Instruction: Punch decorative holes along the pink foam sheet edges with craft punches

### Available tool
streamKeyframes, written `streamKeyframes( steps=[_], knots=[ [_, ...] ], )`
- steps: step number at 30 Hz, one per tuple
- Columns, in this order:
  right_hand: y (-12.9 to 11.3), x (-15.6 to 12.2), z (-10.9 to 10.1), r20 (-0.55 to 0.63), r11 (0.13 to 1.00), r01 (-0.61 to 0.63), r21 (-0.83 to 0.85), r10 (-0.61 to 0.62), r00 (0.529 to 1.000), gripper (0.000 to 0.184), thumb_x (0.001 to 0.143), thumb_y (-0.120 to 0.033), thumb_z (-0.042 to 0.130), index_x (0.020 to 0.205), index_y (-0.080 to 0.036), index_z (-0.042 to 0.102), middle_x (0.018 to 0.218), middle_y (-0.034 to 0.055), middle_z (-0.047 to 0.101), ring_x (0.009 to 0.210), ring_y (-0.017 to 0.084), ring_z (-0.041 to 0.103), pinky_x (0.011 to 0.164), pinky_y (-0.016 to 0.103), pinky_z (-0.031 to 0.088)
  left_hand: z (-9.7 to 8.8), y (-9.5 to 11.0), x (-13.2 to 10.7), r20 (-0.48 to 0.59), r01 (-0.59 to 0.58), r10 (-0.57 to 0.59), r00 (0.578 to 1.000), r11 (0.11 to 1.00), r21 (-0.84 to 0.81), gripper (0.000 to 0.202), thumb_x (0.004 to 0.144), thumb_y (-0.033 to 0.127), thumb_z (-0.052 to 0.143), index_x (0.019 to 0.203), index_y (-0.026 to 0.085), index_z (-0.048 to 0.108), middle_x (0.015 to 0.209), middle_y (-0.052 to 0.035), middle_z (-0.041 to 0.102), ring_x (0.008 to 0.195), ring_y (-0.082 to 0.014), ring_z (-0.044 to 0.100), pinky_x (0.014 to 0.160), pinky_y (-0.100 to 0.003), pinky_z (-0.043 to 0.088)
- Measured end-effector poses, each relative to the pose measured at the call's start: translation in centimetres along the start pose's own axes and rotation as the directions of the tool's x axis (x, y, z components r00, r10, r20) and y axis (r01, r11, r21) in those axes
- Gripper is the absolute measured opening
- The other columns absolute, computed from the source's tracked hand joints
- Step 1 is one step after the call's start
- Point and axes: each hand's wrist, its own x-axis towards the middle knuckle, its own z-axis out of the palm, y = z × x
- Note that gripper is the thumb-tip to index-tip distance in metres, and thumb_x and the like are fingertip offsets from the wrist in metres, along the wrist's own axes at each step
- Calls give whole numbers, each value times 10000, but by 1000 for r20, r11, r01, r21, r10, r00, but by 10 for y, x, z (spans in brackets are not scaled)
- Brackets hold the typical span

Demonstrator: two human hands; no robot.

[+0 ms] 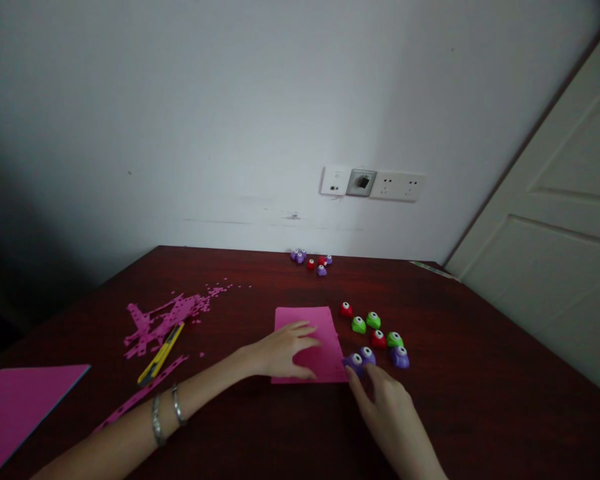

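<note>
A pink sheet of paper [300,319] lies flat on the dark red table. Over its left part spreads my left hand [285,350], fingers apart and holding nothing, with two bracelets on that forearm. At the sheet's lower right corner, my right hand [385,393] has its thumb and fingers closed around a purple one-eyed toy [355,362]; the fingers partly cover it. A second purple toy [367,355] touches it from behind. Right of the sheet stand red toys [379,339], green toys [373,320] and another purple toy [401,357], all with single white eyes.
At the left lie pink paper scraps [180,310] and a yellow utility knife [161,353]. A larger pink sheet [25,400] sits at the left front. Several more purple and red toys [311,264] stand near the wall, below the wall sockets [397,186].
</note>
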Motion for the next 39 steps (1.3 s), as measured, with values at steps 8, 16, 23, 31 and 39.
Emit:
streamKeyframes(
  steps=[8,16,23,31,39],
  knots=[
    [7,-2,11,-57,995,66,69,-62,996,251,891,-375,400,743,-214,522,677,28,616,580,179,607,550,261,392,5,-3,-3,39,42,-41,998,998,-37,753,757,638,500,1344,175,408,1464,-150,229,1355,-312,180,1075,-482,229],
    [13,-1,17,-104,990,95,103,-84,991,330,894,-453,359,761,-208,536,648,25,604,518,163,582,516,257,401,8,-1,-3,-14,-12,12,1000,1000,-9,601,774,509,576,1261,164,510,1426,-161,318,1328,-306,267,1058,-468,274],
    [16,-2,18,-81,993,95,68,-89,993,347,896,-466,355,717,-216,514,639,27,602,524,170,587,522,263,396,6,1,-2,-88,-118,115,989,993,-25,310,829,323,566,1090,167,628,1278,-107,534,1237,-213,435,1046,-356,330],
    [10,-4,15,-38,998,60,-17,-61,997,293,901,-406,388,709,-219,507,681,44,635,614,207,640,564,276,407,11,2,-1,-170,-186,181,969,982,-15,220,840,246,543,991,147,670,1115,-94,643,1117,-183,544,987,-305,401],
    [-4,-7,11,15,989,54,-137,-53,998,260,901,-348,420,703,-210,517,682,46,654,601,205,655,533,266,406,13,1,-1,-186,-187,179,966,982,-26,212,841,242,541,994,167,669,1115,-80,645,1115,-173,546,993,-309,397]
  ],
)
